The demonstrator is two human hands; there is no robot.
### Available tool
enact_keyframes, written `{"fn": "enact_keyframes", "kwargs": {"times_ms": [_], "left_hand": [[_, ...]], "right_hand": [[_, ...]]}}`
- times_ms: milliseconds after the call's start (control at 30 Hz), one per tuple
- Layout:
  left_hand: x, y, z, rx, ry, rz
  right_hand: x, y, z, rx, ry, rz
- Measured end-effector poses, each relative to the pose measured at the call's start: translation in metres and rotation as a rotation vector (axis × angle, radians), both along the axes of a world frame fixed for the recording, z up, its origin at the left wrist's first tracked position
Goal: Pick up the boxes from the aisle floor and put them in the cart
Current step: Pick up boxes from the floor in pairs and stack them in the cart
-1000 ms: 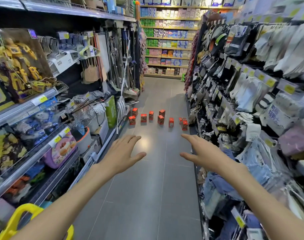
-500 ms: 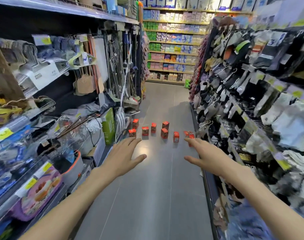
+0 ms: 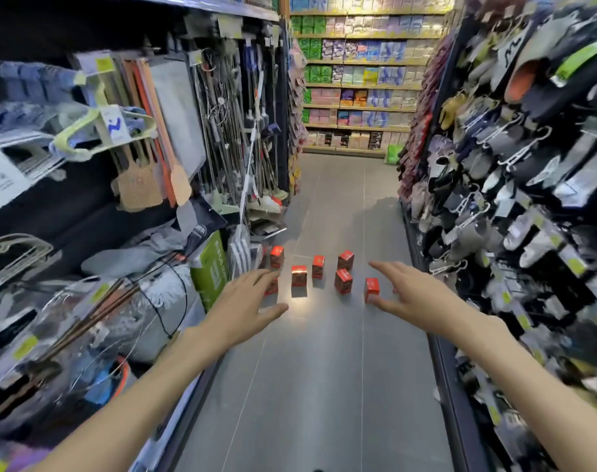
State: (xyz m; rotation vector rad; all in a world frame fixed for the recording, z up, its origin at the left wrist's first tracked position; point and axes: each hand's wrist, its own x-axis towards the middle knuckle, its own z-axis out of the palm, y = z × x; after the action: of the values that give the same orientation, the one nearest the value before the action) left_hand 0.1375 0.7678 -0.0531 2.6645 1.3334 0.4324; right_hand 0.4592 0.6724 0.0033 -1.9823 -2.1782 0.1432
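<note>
Several small red boxes [image 3: 299,275] stand in a loose cluster on the grey aisle floor [image 3: 324,369] ahead of me. My left hand [image 3: 246,304] is stretched forward with straight fingers and holds nothing; its fingertips overlap the leftmost box [image 3: 272,287] in the picture. My right hand [image 3: 416,296] is also held out flat and empty, just right of another red box [image 3: 372,288]. Both hands look nearer to me than the boxes. The cart is out of view.
Shelves [image 3: 86,233] with hangers, mops and packaged goods line the left side, with a green pack [image 3: 210,267] jutting near the floor. Hanging socks and slippers [image 3: 511,199] fill the right rack. A stocked shelf wall [image 3: 358,80] closes the far end.
The view has moved forward along the aisle, so the boxes look larger and nearer. Both hands stay outstretched and empty. The yellow cart handle has dropped out of view.
</note>
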Motion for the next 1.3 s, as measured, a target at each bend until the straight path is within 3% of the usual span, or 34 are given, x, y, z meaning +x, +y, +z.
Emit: {"fn": "enact_keyframes", "kwargs": {"times_ms": [367, 833, 1033, 1300], "left_hand": [[0.079, 0.281, 0.006, -0.005, -0.036, 0.056], [0.139, 0.657, -0.063, -0.083, 0.004, 0.044], [0.177, 0.776, -0.096, -0.155, 0.003, 0.072], [0.211, 0.922, -0.190, -0.260, 0.015, 0.191]], "right_hand": [[0.068, 0.313, 0.009, -0.047, -0.018, 0.070], [0.134, 0.684, -0.053, -0.110, 0.001, 0.083], [0.173, 0.815, -0.089, -0.193, 0.041, 0.090], [0.200, 1.010, -0.180, -0.289, 0.039, 0.226]]}}
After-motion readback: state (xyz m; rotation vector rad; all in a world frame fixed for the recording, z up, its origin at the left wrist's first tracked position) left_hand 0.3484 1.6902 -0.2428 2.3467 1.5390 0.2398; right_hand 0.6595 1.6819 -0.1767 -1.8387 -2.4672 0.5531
